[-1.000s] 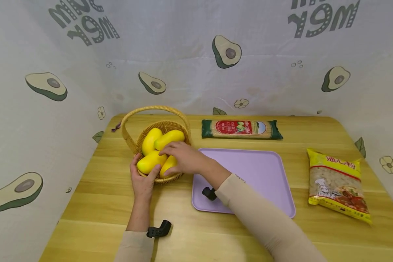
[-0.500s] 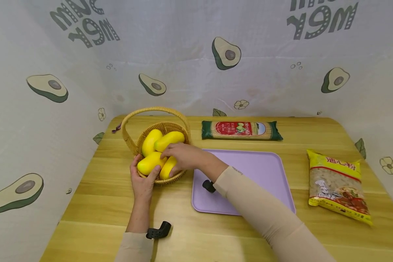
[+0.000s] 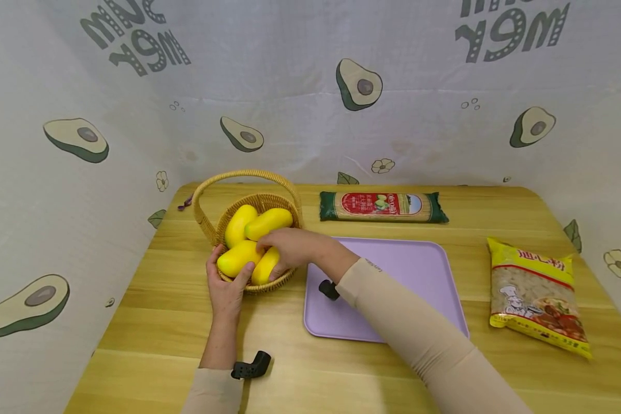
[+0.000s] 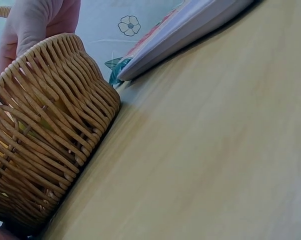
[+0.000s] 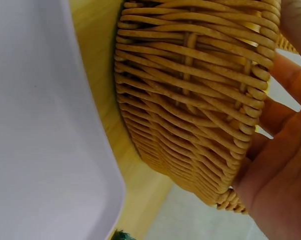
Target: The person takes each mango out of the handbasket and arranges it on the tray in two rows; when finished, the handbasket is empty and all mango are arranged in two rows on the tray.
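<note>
A wicker basket (image 3: pixel 261 287) with a tall arched handle holds several yellow mangoes. My left hand (image 3: pixel 225 293) grips its front left rim, the thumb over the edge against the front left mango (image 3: pixel 238 259). From the right, my right hand (image 3: pixel 295 250) reaches over the rim and holds the front right mango (image 3: pixel 265 266), with fingers on its far side and thumb on its near side. Two more mangoes (image 3: pixel 268 223) lie behind. In the right wrist view, the wicker wall (image 5: pixel 185 95) hides the fruit, while the right hand (image 5: pixel 285 165) curls over the rim.
A lilac tray (image 3: pixel 336 336) lies right of the basket, under the right forearm. Behind it is a spaghetti pack (image 3: pixel 383 207). A yellow bag of pasta (image 3: pixel 538 299) lies at the far right. A printed curtain surrounds the wooden table (image 3: pixel 160 310).
My right hand has shifted slightly down and right on the front right mango, its fingers settling closer around it. The left hand and basket have hardly moved.
</note>
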`<action>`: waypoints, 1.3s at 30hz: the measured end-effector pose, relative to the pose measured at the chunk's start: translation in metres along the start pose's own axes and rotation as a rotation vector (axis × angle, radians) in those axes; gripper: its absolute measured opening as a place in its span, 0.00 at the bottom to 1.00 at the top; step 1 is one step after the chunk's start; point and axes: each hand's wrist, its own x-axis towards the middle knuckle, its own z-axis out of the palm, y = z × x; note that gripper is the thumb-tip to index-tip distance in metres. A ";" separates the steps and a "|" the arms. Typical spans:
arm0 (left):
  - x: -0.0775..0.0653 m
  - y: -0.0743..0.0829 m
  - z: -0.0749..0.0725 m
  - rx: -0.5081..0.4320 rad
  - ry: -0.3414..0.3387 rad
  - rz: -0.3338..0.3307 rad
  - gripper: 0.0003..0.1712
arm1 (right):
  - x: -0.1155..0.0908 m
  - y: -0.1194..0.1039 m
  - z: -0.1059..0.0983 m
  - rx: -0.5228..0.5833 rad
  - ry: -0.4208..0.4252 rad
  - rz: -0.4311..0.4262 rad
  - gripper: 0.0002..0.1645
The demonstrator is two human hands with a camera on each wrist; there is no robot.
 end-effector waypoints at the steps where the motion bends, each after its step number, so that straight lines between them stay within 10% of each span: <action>1: 0.000 0.000 0.000 0.003 0.000 -0.003 0.46 | 0.000 0.000 0.000 0.005 -0.007 0.000 0.37; 39: 0.000 -0.001 -0.002 0.032 -0.003 0.025 0.43 | -0.021 -0.016 -0.031 0.006 0.029 0.029 0.35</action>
